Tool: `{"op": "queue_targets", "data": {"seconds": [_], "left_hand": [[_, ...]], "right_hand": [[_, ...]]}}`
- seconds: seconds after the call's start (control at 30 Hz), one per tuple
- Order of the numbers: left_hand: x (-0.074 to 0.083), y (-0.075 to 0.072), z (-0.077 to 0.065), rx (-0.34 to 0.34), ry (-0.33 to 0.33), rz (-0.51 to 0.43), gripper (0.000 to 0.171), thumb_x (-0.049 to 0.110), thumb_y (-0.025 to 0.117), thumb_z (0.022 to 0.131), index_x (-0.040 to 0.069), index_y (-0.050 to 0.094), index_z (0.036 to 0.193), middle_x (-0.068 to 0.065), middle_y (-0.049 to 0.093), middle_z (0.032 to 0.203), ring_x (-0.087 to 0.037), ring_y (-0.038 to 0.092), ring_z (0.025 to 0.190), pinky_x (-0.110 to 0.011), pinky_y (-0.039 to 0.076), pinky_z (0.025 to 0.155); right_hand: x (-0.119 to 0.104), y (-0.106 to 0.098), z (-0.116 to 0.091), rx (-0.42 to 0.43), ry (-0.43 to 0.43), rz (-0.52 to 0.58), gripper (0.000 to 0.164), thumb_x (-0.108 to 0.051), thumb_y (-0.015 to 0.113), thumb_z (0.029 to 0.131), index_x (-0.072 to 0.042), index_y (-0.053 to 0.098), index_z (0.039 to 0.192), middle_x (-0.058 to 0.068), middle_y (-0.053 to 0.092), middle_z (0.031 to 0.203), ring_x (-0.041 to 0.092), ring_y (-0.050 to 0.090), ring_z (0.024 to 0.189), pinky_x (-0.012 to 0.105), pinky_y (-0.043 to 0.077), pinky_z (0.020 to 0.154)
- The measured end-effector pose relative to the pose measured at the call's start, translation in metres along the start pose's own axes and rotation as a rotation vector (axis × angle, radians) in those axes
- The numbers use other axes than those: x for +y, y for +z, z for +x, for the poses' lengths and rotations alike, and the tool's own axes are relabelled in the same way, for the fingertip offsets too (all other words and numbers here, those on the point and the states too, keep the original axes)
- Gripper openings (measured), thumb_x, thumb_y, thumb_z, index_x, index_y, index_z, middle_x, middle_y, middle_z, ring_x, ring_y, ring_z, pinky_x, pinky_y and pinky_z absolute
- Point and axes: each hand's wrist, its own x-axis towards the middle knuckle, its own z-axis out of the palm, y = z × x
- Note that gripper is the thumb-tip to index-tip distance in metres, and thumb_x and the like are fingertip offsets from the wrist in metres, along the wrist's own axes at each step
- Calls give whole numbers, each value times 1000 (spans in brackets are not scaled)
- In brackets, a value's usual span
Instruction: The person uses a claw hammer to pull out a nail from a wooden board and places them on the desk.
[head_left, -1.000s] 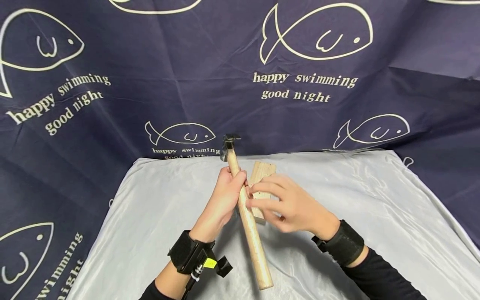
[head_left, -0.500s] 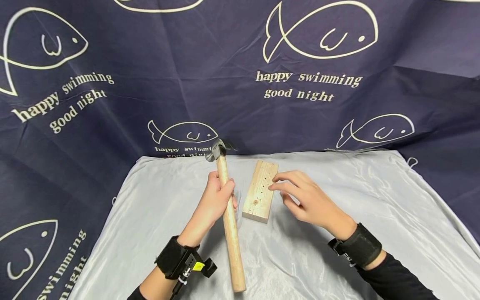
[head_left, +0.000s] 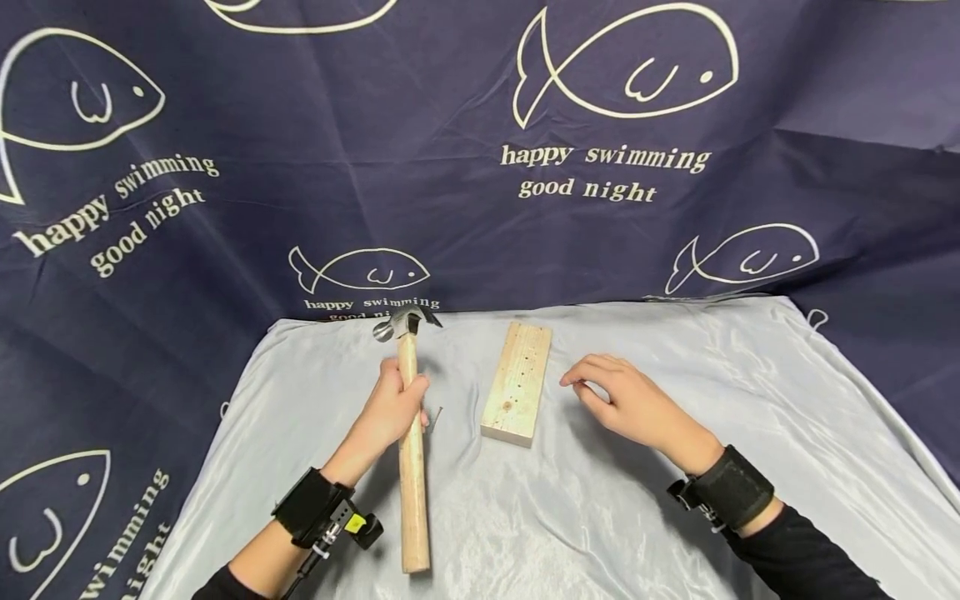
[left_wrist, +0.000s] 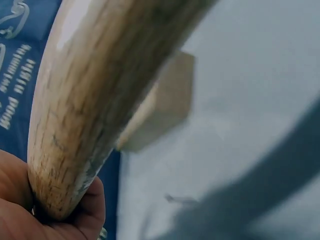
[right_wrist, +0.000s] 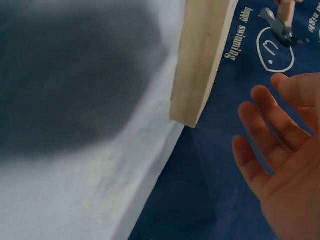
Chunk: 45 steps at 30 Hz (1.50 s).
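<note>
My left hand (head_left: 388,406) grips a claw hammer (head_left: 414,496) by the upper part of its wooden handle, metal head away from me. The handle (left_wrist: 100,95) fills much of the left wrist view. A pale wooden block (head_left: 517,379) with several small dark spots or holes lies on the cloth between my hands. To its right, my right hand (head_left: 637,404) hovers apart from it, fingers loosely bent and holding nothing, as the right wrist view shows of that hand (right_wrist: 290,160). Near the left fingers is a thin nail (head_left: 438,418), which the left wrist view shows on the cloth.
A shiny light grey cloth (head_left: 600,517) covers the table. Behind it hangs a dark blue curtain (head_left: 450,192) with white fish drawings and lettering. Black straps with small cameras sit on both wrists.
My left hand has carried the hammer leftward, away from the block. My right hand has drawn back to the right, off the hammer and block. The block and nail are now uncovered.
</note>
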Motion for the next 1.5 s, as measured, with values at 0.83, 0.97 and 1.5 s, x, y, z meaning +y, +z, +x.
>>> {"op": "queue_targets", "data": {"seconds": [0.83, 0.97, 1.5], "left_hand": [[-49, -18, 2, -91, -142, 349, 75, 16, 42, 106, -18, -6, 152, -7, 56, 64, -17, 58, 53, -31, 46, 53], [-47, -18, 4, -124, -143, 410, 80, 16, 40, 109, -20, -17, 151, -5, 53, 57, -15, 49, 46, -30, 38, 49], [-22, -23, 8, -103, -43, 1020, 59, 39, 57, 106, -13, 54, 133, -32, 58, 116, -45, 65, 91, -56, 55, 76]], "right_hand": [[14, 18, -11, -169, 138, 214, 16, -8, 63, 103, -7, 73, 115, 0, 70, 84, 5, 62, 74, 26, 54, 74], [12, 18, -9, -165, 131, 220, 16, -9, 62, 103, -7, 73, 116, 0, 70, 86, 5, 62, 75, 26, 54, 74], [14, 17, -7, -65, 161, 77, 29, -23, 59, 106, -8, 70, 129, 7, 71, 128, 27, 65, 124, 48, 50, 106]]}}
